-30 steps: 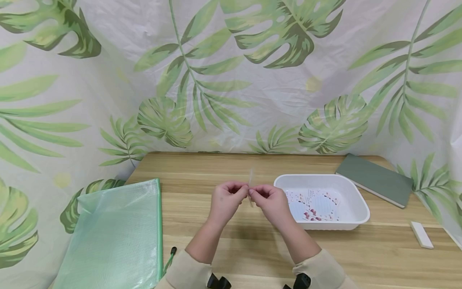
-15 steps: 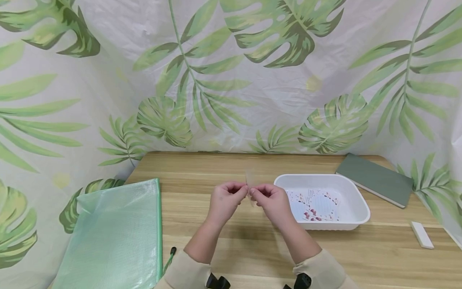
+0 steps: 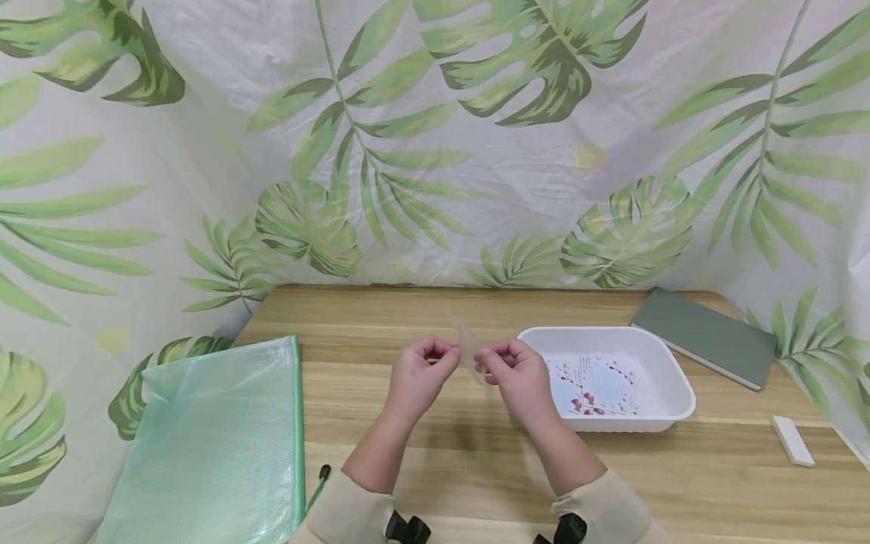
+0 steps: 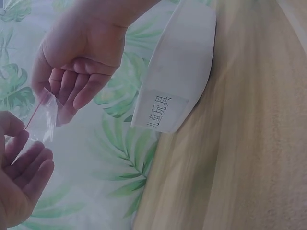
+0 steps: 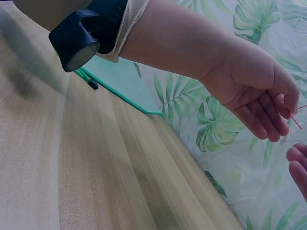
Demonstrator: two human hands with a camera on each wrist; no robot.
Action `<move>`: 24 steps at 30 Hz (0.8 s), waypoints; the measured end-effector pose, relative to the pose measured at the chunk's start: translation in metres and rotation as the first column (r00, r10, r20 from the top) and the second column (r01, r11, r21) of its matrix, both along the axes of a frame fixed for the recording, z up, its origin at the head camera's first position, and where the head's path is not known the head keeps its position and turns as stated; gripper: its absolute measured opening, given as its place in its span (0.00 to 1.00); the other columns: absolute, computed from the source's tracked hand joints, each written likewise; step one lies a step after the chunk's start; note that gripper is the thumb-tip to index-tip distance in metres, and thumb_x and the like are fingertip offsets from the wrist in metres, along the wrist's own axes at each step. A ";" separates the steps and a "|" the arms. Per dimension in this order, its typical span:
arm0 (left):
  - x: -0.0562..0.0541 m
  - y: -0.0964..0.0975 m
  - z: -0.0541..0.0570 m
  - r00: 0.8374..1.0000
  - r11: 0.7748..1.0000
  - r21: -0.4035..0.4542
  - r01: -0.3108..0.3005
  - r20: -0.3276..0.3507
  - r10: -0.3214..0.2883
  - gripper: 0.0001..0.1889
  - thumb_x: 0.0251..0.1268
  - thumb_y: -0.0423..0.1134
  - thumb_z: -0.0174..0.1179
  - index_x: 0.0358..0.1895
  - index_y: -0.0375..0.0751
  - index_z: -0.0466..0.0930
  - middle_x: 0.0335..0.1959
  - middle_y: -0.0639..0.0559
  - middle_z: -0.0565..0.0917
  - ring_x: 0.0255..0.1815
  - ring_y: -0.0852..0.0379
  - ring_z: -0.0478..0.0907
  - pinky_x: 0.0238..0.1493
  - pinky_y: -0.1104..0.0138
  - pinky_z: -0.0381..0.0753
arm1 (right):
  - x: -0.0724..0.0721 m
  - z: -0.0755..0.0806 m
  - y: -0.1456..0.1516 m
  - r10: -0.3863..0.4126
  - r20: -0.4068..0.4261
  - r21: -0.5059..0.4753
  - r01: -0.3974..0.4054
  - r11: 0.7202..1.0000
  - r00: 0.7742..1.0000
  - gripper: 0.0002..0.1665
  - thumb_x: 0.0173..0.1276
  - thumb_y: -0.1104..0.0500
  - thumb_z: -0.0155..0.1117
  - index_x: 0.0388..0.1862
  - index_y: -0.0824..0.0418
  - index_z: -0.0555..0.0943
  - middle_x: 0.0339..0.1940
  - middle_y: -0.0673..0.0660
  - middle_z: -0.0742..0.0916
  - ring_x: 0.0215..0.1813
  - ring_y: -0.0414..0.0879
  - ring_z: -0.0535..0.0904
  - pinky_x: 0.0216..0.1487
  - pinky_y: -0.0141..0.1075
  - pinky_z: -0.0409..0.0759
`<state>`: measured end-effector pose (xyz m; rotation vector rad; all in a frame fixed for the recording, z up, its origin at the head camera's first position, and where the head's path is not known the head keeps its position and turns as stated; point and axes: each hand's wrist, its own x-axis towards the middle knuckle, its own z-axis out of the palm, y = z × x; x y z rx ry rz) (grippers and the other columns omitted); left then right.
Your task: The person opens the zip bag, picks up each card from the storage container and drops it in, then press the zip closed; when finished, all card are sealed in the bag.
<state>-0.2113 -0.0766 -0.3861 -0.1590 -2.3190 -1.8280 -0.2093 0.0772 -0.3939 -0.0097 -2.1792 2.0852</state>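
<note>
A small clear zip bag (image 3: 466, 349) with a red line along its mouth is held up over the table between both hands. My left hand (image 3: 417, 380) pinches one side of it between thumb and fingertips. On the other side, my right hand (image 3: 522, 380) pinches it too. In the left wrist view the bag (image 4: 46, 125) looks see-through, with no contents showing. Two red strips (image 5: 296, 121) spread apart at the left fingertips in the right wrist view.
A white plastic tray (image 3: 680, 393) with a flower-printed packet (image 3: 598, 389) inside stands right of the hands. Behind it lies a grey-green notebook (image 3: 707, 340). A small white block (image 3: 793, 441) is at the far right, a green mesh zip pouch (image 3: 217, 446) at the left.
The hands have drawn slightly apart, and the bag between them shows wider, its top leaning left.
</note>
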 end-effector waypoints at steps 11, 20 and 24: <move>0.001 -0.003 0.004 0.993 0.999 -0.013 -0.035 -0.111 0.033 0.09 0.54 0.28 0.58 0.18 0.33 0.74 0.40 0.41 0.85 0.36 0.59 0.80 0.36 0.75 0.80 | 0.002 0.001 0.003 -0.019 0.019 -0.010 0.019 1.000 1.000 0.05 0.64 0.65 0.59 0.33 0.68 0.78 0.35 0.64 0.90 0.29 0.39 0.83 0.32 0.32 0.84; 0.002 -0.008 0.008 0.991 0.999 -0.013 -0.046 -0.125 0.044 0.09 0.52 0.25 0.55 0.16 0.33 0.72 0.40 0.41 0.85 0.42 0.52 0.82 0.38 0.75 0.79 | 0.002 0.001 0.008 -0.066 0.013 -0.007 0.066 0.998 0.998 0.04 0.64 0.68 0.54 0.30 0.67 0.75 0.34 0.65 0.89 0.28 0.38 0.84 0.31 0.32 0.84; 0.004 -0.007 0.006 0.985 0.999 -0.051 -0.010 -0.170 0.001 0.10 0.52 0.25 0.55 0.16 0.34 0.72 0.44 0.41 0.86 0.48 0.47 0.82 0.31 0.75 0.78 | 0.001 0.002 0.007 -0.058 0.000 -0.008 0.058 0.998 0.998 0.03 0.64 0.69 0.54 0.30 0.68 0.74 0.35 0.66 0.89 0.29 0.39 0.84 0.32 0.31 0.84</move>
